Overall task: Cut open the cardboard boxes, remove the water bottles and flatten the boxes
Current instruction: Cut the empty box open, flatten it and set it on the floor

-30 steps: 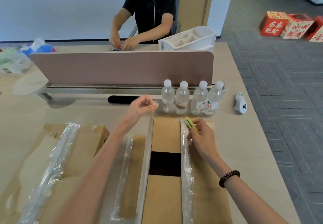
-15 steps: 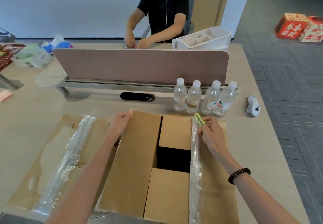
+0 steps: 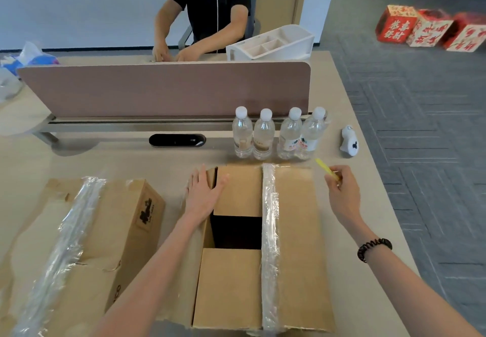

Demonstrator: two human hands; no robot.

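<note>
Brown cardboard box (image 3: 294, 231) sits on the pale table (image 3: 105, 157), right by four clear water bottles (image 3: 264, 136). Left hand (image 3: 203, 194) spread flat on it, right hand (image 3: 342, 192) pinching a thin yellow cutter (image 3: 324, 168); flattening carelessly could topple them.

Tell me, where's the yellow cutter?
In the head view, the right hand pinches the yellow cutter just right of the open box, near the four water bottles.

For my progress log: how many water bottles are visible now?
4. All stand in a row on the table beyond the open box: leftmost bottle, second bottle, third bottle, rightmost bottle. The dark inside of the box could hide more.
</note>
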